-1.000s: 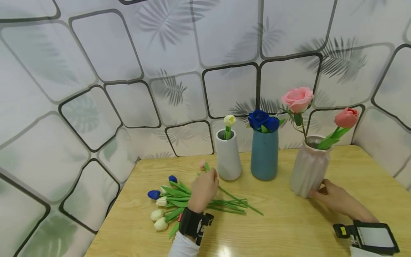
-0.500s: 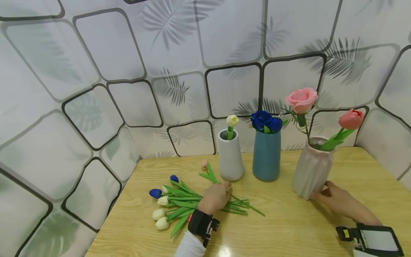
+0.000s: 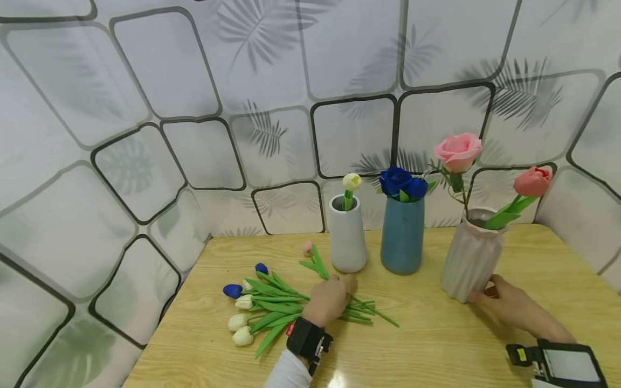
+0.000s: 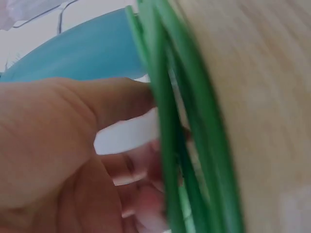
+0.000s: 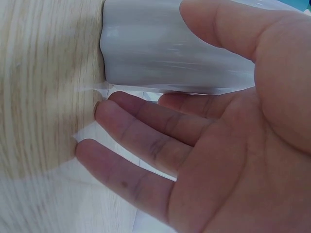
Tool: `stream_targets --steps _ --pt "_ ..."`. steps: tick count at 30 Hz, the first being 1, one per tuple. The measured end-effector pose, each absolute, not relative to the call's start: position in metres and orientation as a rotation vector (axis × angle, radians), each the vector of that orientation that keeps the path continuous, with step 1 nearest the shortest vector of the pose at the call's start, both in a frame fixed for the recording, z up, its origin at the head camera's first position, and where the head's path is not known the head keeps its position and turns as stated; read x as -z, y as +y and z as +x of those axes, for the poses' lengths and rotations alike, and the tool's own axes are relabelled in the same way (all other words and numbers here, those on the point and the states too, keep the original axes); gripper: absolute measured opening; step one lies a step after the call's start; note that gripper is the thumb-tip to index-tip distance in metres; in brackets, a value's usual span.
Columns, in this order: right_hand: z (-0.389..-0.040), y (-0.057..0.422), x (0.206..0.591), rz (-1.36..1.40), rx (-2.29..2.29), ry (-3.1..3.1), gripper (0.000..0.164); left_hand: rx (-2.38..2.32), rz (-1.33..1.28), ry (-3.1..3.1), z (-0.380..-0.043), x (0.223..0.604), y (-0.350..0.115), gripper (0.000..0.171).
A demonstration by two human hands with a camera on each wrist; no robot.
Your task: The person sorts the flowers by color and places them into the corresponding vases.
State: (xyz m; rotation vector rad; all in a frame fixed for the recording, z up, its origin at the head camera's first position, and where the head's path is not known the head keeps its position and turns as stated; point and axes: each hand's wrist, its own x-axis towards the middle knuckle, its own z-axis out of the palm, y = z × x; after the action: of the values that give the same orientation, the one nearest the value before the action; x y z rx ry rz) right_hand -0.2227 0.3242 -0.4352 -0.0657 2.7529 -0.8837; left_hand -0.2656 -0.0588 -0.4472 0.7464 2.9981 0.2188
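Observation:
My left hand (image 3: 330, 299) is over the stems of a bunch of artificial tulips (image 3: 271, 302) lying on the table. In the left wrist view, the thumb meets the green stems (image 4: 167, 131) and the curled fingers reach behind them, pinching at least one. A small pink tulip (image 3: 308, 248) lies just beyond this hand. My right hand (image 3: 511, 307) is at the base of a pale pink ribbed vase (image 3: 470, 264). Its fingers are nearly straight beside the vase, thumb along the wall. That vase holds a pink rose (image 3: 458, 153) and a coral tulip (image 3: 532, 182).
A white vase (image 3: 347, 237) with one white tulip (image 3: 351, 181) stands at the table's back. Next to it is a blue vase (image 3: 402, 237) with blue roses (image 3: 395, 182). Patterned cloth (image 3: 271, 129) rises behind the wooden table (image 3: 402, 355).
My left hand has moved from near the pink tulip's head, right and toward me, down to the stems. The right hand stays at the vase.

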Motion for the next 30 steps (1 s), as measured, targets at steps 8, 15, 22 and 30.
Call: stream_targets --steps 8,15,22,30 --pt "-0.221 0.322 0.438 -0.068 0.891 2.772 0.079 -0.312 0.757 3.023 -0.268 0.452 -0.059 0.012" --pt "-0.221 0.322 0.437 -0.058 0.899 2.759 0.082 -0.371 0.822 3.004 -0.271 0.45 -0.063 0.009" --pt "-0.223 0.323 0.437 -0.066 0.89 2.774 0.08 -0.833 0.748 2.936 -0.275 0.448 -0.062 0.007" --pt "-0.224 0.325 0.436 -0.053 0.885 2.768 0.08 -2.002 0.102 2.066 -0.27 0.44 -0.046 0.04"
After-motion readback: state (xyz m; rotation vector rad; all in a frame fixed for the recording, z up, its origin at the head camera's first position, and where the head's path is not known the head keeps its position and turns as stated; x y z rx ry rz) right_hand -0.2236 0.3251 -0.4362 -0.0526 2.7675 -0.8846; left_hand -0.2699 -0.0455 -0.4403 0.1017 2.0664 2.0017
